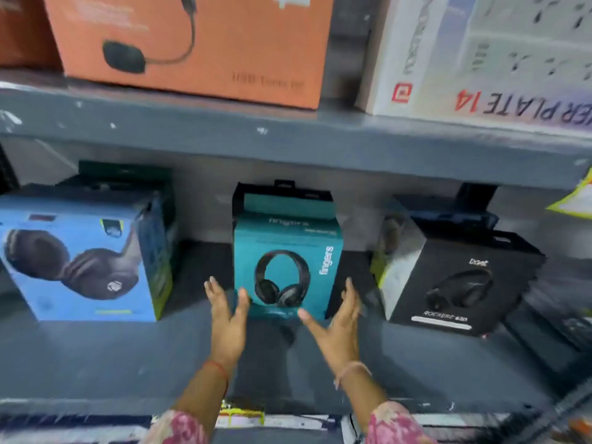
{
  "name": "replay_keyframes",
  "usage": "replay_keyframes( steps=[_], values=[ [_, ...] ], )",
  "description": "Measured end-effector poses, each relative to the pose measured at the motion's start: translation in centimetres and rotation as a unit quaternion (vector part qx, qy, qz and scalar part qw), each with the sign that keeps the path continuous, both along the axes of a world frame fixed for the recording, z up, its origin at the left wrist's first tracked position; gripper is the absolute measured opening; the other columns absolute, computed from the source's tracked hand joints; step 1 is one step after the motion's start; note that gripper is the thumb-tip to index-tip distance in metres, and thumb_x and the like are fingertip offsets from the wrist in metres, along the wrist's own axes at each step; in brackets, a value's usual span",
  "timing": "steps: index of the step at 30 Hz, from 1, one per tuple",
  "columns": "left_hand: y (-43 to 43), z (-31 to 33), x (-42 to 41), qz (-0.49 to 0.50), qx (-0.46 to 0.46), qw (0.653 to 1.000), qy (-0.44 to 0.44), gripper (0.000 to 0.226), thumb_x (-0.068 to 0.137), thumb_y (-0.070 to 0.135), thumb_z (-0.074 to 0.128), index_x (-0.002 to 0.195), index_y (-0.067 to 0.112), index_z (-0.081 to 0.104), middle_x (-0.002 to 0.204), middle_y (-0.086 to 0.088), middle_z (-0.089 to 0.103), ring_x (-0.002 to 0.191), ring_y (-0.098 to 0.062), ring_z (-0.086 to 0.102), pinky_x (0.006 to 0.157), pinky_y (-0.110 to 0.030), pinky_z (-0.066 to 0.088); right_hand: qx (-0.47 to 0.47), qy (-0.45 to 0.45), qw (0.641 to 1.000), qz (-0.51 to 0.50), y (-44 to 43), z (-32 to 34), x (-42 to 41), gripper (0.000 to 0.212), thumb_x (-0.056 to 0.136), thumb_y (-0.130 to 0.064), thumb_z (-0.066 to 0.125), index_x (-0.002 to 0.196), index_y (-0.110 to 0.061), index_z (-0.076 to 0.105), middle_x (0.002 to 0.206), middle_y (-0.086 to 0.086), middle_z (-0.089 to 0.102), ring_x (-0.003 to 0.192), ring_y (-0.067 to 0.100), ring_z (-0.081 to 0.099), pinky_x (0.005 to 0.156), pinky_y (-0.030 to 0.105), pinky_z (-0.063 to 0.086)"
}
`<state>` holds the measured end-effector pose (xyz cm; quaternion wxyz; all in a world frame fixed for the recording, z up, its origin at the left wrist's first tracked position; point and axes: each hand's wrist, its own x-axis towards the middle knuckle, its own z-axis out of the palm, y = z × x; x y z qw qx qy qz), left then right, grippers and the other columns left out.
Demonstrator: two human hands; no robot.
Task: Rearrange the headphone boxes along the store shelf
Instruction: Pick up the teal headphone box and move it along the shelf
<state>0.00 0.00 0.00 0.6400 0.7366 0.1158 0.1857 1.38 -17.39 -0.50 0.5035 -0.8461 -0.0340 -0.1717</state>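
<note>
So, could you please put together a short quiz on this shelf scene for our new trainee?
1. True or false: the teal box stands between the blue box and the black box.
2. Which hand has its thumb against the teal box's front? A) left hand B) right hand C) neither
3. Fill in: the orange box sits on the ____ shelf.

Key: 1. true; 2. A; 3. upper
</note>
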Motion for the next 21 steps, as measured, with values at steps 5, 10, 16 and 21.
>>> replay_keyframes(
  steps=[5, 10, 16, 21],
  values=[
    [0.3, 0.5, 1.2, -0.057, -0.069, 0.996, 0.016, 0.051, 0.095, 0.042, 0.011, 0.144, 0.028, 0.018, 0.155, 0.001, 0.019, 0.140, -0.014, 0.016, 0.119, -0.038, 0.010, 0.130, 0.056, 0.990, 0.012, 0.9, -0.3, 1.7, 0.072, 0.084, -0.023, 0.063, 0.143, -0.024, 0.022, 0.131, -0.001, 0.039, 0.114, -0.002, 0.038, 0.089, -0.001, 0.025],
    [1.9, 3.0, -2.7, -0.092, -0.162, 0.982, 0.020, 0.068, 0.090, 0.056, -0.001, 0.133, 0.030, 0.044, 0.130, -0.006, 0.058, 0.121, -0.026, 0.052, 0.102, -0.041, 0.043, 0.163, 0.013, 0.987, 0.010, 0.2, 1.4, -3.0, 0.043, 0.081, -0.028, 0.066, 0.123, -0.030, 0.054, 0.110, 0.011, 0.049, 0.091, -0.005, 0.053, 0.079, 0.010, 0.046],
    [3.0, 7.1, -7.6, -0.231, -0.274, 0.933, 0.027, 0.081, 0.074, 0.079, 0.001, 0.118, 0.038, 0.056, 0.111, 0.009, 0.071, 0.100, -0.016, 0.067, 0.069, -0.029, 0.055, 0.334, 0.056, 0.934, 0.114, 0.1, 4.8, -7.3, 0.041, 0.074, -0.040, 0.064, 0.114, -0.031, 0.062, 0.108, -0.010, 0.071, 0.097, 0.009, 0.067, 0.071, 0.022, 0.056],
    [2.9, 7.9, -8.6, -0.240, -0.284, 0.928, 0.016, 0.077, 0.073, 0.079, 0.009, 0.115, 0.036, 0.057, 0.107, 0.008, 0.072, 0.096, -0.014, 0.068, 0.062, -0.022, 0.057, 0.332, 0.050, 0.934, 0.124, -0.3, 6.2, -8.5, 0.037, 0.081, -0.033, 0.061, 0.117, -0.031, 0.059, 0.098, -0.017, 0.073, 0.091, 0.009, 0.069, 0.064, 0.020, 0.056]
  ],
)
